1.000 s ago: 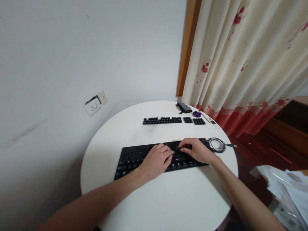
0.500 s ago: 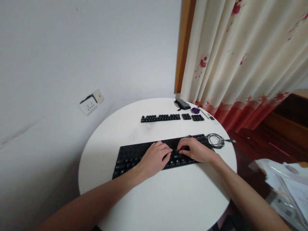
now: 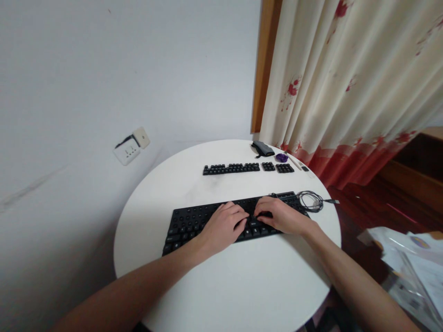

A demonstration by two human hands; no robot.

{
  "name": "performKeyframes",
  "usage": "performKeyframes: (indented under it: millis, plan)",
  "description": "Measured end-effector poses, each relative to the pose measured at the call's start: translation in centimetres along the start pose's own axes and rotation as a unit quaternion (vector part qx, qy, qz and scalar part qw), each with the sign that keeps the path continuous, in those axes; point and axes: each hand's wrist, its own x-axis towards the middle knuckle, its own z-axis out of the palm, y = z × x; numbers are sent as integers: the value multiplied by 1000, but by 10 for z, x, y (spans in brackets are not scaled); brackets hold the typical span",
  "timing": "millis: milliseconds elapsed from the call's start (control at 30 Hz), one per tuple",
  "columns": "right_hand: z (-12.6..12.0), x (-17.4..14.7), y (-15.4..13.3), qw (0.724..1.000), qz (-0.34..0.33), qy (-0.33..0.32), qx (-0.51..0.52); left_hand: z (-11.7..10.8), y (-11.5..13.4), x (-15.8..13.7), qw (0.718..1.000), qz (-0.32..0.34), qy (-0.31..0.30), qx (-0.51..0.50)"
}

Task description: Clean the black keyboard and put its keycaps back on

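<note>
A black keyboard (image 3: 194, 216) lies across the round white table. Its near rows carry keycaps, while many positions in the far rows show bare round stems. My left hand (image 3: 226, 225) rests over the middle of it, thumb and forefinger tips close together at the keys; what they hold, if anything, is hidden. Just to the right, my right hand (image 3: 281, 216) is closed in a pinch, its fingertips down at the keyboard beside the left fingertips. The small dark thing at those fingertips blends into the black keys, so I cannot make it out.
Loose black keycaps (image 3: 231, 169) stand grouped in rows farther back, with smaller blocks (image 3: 284, 168) at their right. Behind lie a grey pouch (image 3: 263, 149) and a purple bundle (image 3: 281, 158). A coiled USB cable (image 3: 311, 201) sits near the right edge of the white table (image 3: 235, 286).
Both hands stay at almost the same place on the keyboard, with only slight finger movement. The keycap groups and cable have not moved.
</note>
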Motion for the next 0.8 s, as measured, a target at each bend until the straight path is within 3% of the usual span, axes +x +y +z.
performKeyframes:
  millis: [433, 800]
  plan:
    - [2, -1, 4, 1000, -8, 3, 28, -2, 6, -1, 1000, 12, -12, -25]
    - [3, -1, 9, 998, 29, 13, 49, -1, 5, -1, 999, 24, -26, -31]
